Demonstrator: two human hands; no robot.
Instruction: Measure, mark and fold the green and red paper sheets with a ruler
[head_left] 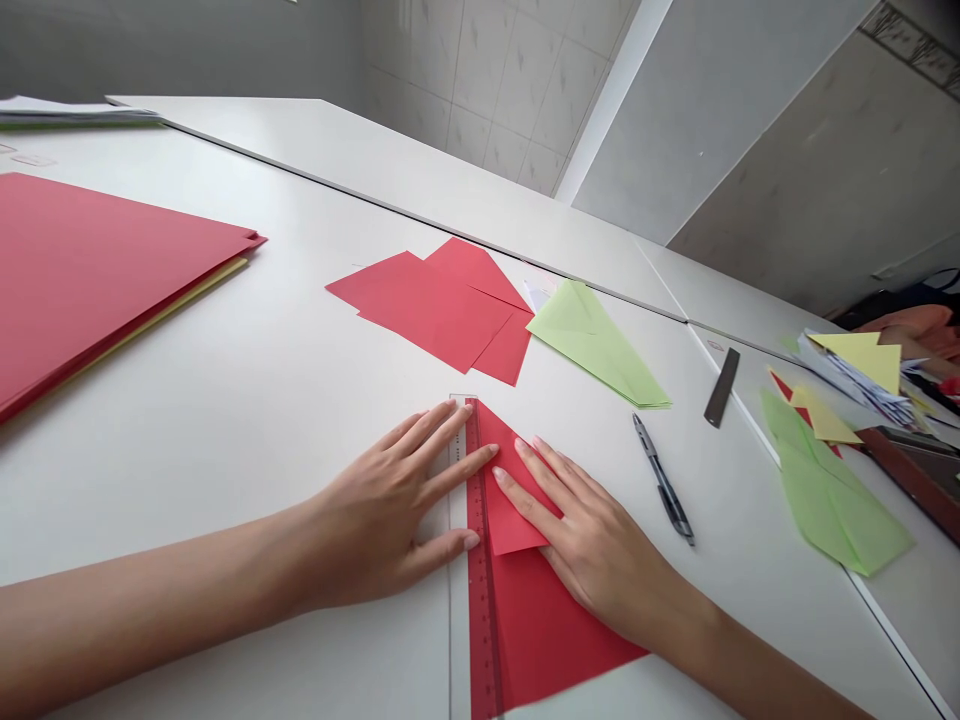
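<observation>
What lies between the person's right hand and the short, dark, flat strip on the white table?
In the head view, a slim dark pen lies on the white tabletop between the right hand and the dark flat strip.

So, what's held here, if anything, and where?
Nothing looks gripped: the left hand lies over the far part of the ruler, the right hand on the folded flap of the red paper.
</observation>
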